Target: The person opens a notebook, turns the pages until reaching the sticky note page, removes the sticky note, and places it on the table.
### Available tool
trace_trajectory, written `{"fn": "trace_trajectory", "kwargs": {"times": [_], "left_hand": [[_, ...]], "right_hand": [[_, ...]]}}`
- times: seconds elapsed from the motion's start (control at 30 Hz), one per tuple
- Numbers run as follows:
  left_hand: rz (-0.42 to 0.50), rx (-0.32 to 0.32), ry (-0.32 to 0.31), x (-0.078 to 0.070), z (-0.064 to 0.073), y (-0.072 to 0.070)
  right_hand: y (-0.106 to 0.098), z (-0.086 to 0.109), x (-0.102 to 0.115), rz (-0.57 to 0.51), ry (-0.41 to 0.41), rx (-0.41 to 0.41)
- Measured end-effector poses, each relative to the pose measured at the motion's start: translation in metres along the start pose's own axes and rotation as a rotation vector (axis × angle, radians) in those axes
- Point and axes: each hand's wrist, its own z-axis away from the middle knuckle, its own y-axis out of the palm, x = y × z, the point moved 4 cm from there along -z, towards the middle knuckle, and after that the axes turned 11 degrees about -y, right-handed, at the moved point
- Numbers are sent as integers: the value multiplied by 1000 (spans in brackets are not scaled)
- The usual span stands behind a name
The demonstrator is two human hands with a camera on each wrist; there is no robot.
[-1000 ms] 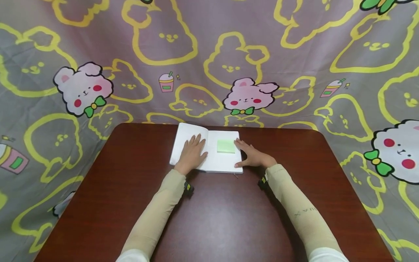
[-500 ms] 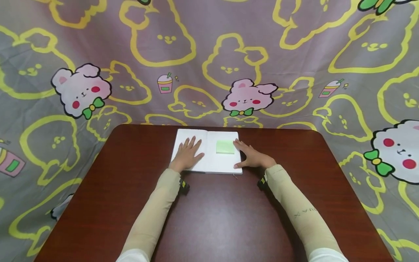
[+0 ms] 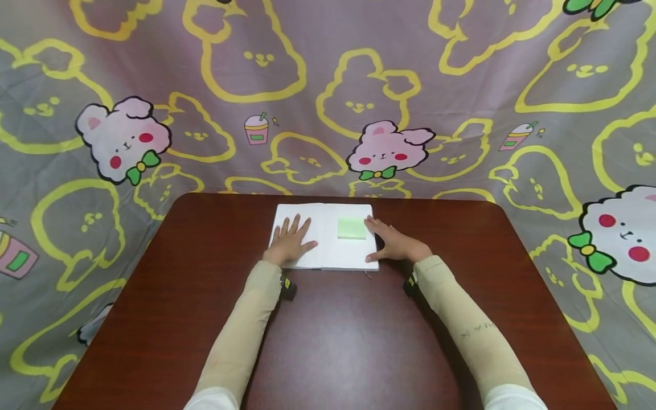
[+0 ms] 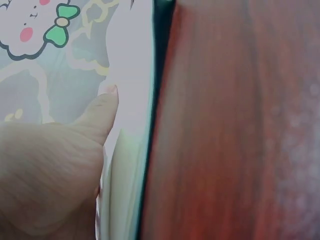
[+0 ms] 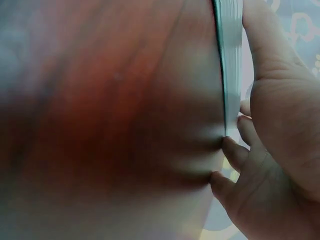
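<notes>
An open notebook (image 3: pixel 330 250) with blank white pages lies near the table's far edge. A pale green sticky-note pad (image 3: pixel 352 228) sits on its right page. My left hand (image 3: pixel 288 242) rests on the left page with fingers spread. At the notebook's right edge is my right hand (image 3: pixel 398 243), its thumb at the lower right corner and its index finger near the upper part of that side. The right wrist view shows the notebook's page block (image 5: pixel 231 55) beside that hand, with some fingertips down by the table. In the left wrist view, the left thumb (image 4: pixel 102 112) lies over the page.
The dark red-brown table (image 3: pixel 328 336) has rounded far corners. A patterned curtain (image 3: pixel 292 74) hangs behind it and along both sides. A thin ribbon bookmark (image 3: pixel 368 274) sticks out below the notebook's lower right edge.
My left hand has slid left across the page, its fingers spreading wider. The notebook's left side, raised at first, now lies flat. My right hand stays at the right edge.
</notes>
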Motion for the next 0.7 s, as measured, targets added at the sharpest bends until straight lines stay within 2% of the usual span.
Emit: {"fn": "trace_trajectory", "kwargs": {"times": [0.1, 0.27, 0.4, 0.5, 0.6, 0.7], "left_hand": [[11, -5, 1, 0, 1, 0], [40, -13, 10, -4, 4, -2], [22, -16, -1, -5, 5, -2], [21, -27, -2, -7, 7, -4], [32, -36, 0, -8, 12, -6], [34, -45, -4, -8, 17, -10]], "right_hand": [[-5, -3, 5, 74, 19, 4], [-13, -11, 17, 212, 52, -55], [-10, -28, 27, 262, -36, -91], [-3, -41, 33, 264, -88, -74], [2, -52, 39, 279, -93, -56], [5, -60, 44, 341, -86, -43]]}}
